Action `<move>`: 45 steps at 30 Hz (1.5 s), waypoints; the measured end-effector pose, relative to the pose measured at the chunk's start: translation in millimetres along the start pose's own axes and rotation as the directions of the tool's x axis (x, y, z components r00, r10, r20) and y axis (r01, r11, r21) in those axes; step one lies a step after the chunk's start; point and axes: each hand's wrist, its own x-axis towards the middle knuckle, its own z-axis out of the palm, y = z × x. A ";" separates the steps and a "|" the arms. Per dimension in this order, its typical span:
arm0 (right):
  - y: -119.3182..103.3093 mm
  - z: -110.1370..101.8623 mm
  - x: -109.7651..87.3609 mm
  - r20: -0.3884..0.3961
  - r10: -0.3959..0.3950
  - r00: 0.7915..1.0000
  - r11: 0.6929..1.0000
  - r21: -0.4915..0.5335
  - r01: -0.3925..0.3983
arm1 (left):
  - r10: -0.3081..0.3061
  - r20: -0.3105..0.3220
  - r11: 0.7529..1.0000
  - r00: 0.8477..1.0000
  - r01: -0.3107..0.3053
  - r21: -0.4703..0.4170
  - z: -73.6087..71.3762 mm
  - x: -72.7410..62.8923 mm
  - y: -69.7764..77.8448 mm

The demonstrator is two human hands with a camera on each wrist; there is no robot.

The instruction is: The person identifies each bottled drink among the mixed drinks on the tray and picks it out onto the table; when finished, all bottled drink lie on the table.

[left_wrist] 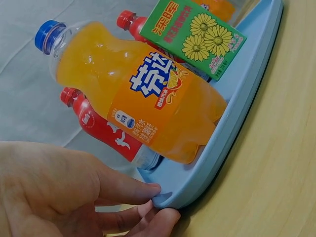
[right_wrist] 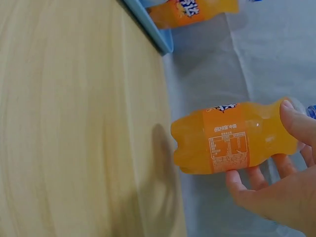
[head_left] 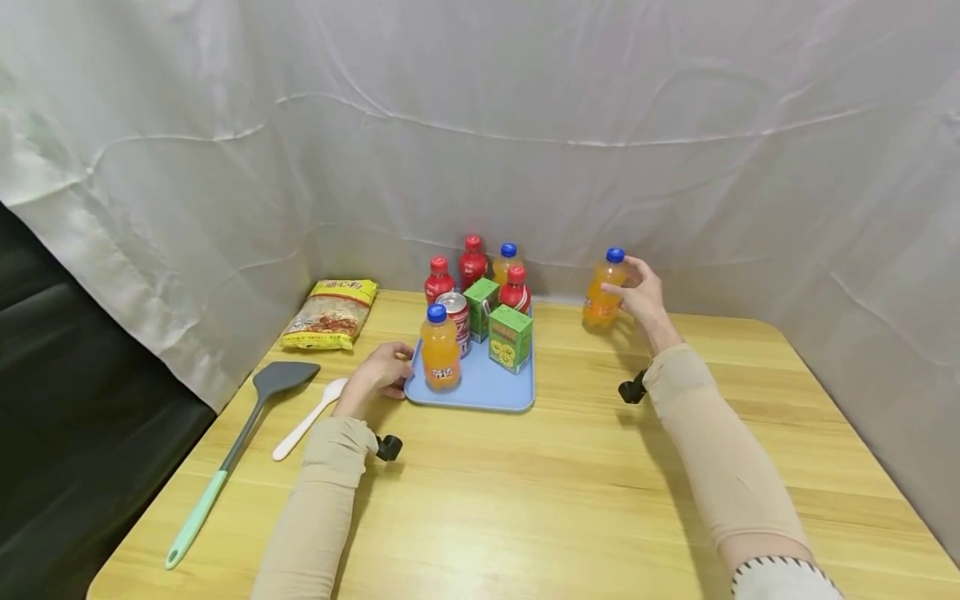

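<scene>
My right hand (head_left: 640,296) grips an orange soda bottle (right_wrist: 229,137) with a blue cap, the thumb on one side near the neck and the fingers on the other. The bottle is upright near the table's back edge, right of the blue tray (head_left: 480,400). With thumb and fingers my left hand (left_wrist: 69,190) pinches the tray's near left corner. Close to that hand, another orange soda bottle (left_wrist: 148,94) stands on the tray. Behind it are a soda can (head_left: 459,321), two green drink cartons (head_left: 511,340), several red-capped bottles (head_left: 473,265) and a further orange bottle (head_left: 504,265).
Left of the tray, a yellow food packet (head_left: 330,315), a grey spatula (head_left: 240,442) with a mint handle and a white spoon (head_left: 306,423) lie on the wooden table (head_left: 510,508). A pale curtain (head_left: 570,150) hangs behind the table and along its sides.
</scene>
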 end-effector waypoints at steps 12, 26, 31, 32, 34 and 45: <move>14.6 -1.4 2.8 -0.013 -0.003 1.000 1.000 -0.019 0.003 | 0.011 0.009 1.000 1.000 -0.011 0.016 8.8 -0.9 -0.2; 6.7 -6.3 3.8 -0.018 -0.038 0.999 0.990 -0.133 0.035 | 0.023 0.025 1.000 0.999 -0.024 0.013 9.5 3.7 -0.9; -10.0 -0.9 -8.6 -0.159 -0.154 0.975 0.966 -0.232 0.115 | 0.017 0.027 1.000 1.000 -0.017 0.021 7.0 3.4 -1.2; -14.0 2.7 -12.2 -0.207 -0.198 0.958 0.959 -0.245 0.146 | 0.018 0.026 1.000 0.999 -0.019 0.023 6.0 3.0 -0.7; -21.1 12.4 -18.7 -0.282 -0.293 0.914 0.937 -0.273 0.217 | 0.021 0.024 1.000 0.999 -0.022 0.022 3.4 2.3 0.5; -30.7 72.7 -45.4 0.067 -0.422 0.904 0.846 -0.330 0.419 | 0.013 0.033 0.999 0.999 -0.014 0.033 -3.3 1.1 2.8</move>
